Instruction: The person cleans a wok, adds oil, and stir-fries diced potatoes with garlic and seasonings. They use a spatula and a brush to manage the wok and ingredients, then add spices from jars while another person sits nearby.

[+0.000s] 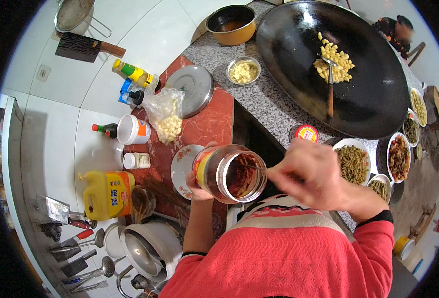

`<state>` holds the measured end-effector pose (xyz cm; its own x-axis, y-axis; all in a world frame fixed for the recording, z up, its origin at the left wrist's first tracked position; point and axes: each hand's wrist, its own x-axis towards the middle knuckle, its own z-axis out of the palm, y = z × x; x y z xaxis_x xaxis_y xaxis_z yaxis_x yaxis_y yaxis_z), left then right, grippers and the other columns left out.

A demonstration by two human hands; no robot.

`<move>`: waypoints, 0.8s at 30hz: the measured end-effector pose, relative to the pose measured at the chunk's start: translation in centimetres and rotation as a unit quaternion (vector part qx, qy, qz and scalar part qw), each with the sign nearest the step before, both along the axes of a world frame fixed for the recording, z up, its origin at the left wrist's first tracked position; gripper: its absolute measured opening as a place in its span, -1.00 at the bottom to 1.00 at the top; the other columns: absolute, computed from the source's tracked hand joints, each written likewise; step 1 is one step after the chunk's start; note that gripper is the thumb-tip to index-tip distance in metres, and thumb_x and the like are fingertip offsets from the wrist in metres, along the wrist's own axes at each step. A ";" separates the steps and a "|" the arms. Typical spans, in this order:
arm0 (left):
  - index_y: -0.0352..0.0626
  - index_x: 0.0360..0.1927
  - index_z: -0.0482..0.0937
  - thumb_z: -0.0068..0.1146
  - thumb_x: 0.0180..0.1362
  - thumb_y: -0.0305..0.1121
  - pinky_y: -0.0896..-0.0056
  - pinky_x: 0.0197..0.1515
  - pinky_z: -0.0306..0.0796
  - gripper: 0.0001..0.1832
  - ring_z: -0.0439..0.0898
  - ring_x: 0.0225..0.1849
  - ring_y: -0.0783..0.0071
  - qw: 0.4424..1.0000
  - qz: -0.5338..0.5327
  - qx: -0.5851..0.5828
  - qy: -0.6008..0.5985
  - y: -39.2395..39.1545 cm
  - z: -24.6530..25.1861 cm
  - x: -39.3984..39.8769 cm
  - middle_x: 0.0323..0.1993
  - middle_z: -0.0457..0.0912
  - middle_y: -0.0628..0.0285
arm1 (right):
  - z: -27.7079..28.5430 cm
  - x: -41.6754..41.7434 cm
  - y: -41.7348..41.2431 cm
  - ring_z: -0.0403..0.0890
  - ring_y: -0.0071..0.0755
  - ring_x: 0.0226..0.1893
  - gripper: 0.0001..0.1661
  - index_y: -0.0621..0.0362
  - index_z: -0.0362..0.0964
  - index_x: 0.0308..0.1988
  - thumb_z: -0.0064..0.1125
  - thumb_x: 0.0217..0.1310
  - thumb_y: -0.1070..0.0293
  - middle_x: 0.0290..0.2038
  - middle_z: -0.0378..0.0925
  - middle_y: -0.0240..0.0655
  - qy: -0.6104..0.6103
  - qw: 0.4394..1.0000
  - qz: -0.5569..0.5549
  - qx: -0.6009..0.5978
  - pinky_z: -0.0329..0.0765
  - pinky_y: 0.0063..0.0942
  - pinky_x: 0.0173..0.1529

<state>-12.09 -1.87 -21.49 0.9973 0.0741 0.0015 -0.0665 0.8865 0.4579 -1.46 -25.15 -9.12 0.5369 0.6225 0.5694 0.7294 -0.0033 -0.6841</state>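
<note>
My left hand [201, 186] is closed around a large clear jar [214, 173], tilted so that its open mouth faces right. Dark red sauce coats the inside of the jar. At the mouth, my right hand [309, 173] pinches a thin utensil that reaches into the jar; the hand is slightly blurred. A red jar lid [307, 133] lies on the granite counter just beyond my right hand. Past it, a big black wok [290, 74] holds peeled garlic cloves [335, 63] and a wooden-handled metal spatula [330, 89]. A floral white plate [182, 164] is partly behind the jar.
A bowl of chopped garlic [243, 71] and an orange pot [234, 35] stand left of the wok. Several filled dishes, one a white plate [368, 164], line the right. Bottles, a bag of garlic [169, 126] and a yellow oil jug [104, 208] stand left. A person [394, 33] is at far right.
</note>
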 end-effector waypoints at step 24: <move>-0.24 0.33 0.10 0.14 -0.07 0.17 -0.05 0.28 0.29 -0.01 0.38 0.24 0.04 0.999 0.001 0.006 -0.033 0.7 -2.1 -0.4 0.22 0.35 -0.05 | -0.3 1.5 -2.4 0.36 -0.71 -0.73 -0.75 0.23 0.43 -0.53 0.24 0.17 0.38 -0.67 0.40 -0.48 0.521 0.851 -0.060 -0.035 0.26 -0.67 -0.66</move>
